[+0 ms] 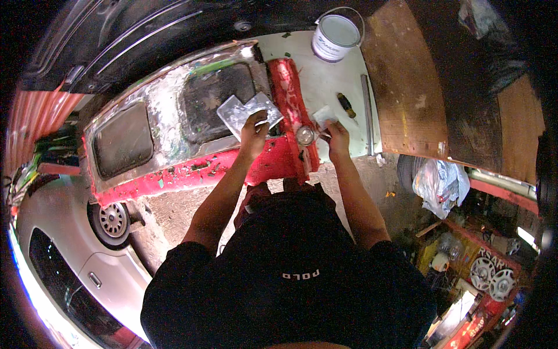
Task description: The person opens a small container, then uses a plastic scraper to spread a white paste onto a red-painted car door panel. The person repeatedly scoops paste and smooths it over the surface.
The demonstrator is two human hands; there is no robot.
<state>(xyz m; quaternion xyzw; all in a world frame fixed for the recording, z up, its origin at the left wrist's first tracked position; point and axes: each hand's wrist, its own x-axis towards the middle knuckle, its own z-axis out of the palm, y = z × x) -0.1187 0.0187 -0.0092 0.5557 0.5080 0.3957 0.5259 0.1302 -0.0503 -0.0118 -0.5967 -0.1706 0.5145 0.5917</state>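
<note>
one long panel (167, 110), worn grey and white with a red lower edge, carried two dark windows (123, 141) and lay in front of the person. two hands worked there. the left hand (254, 141) was over the panel's right half, its fingers bent over one flat, pale sheet (235, 119) smeared with white; whether they gripped it, i could not tell. the right hand (339, 139) was just beyond the panel's right end, its fingers narrowed and pinching one small whitish square (323, 115). between the hands, at the panel's right end, ran one red strip (285, 84), with one round, shiny piece (305, 136) on its lower part. right of the panel, one white board (314, 81) bore one bucket (336, 38) with a wire handle, one yellow-and-black handled tool (346, 105) and one grey bar (367, 113). below the panel's left end stood one silver car (87, 250) with one wheel (112, 221) in view. far to the panel's lower right were one plastic bag (440, 186) and two spoked wheel covers (501, 284).
</note>
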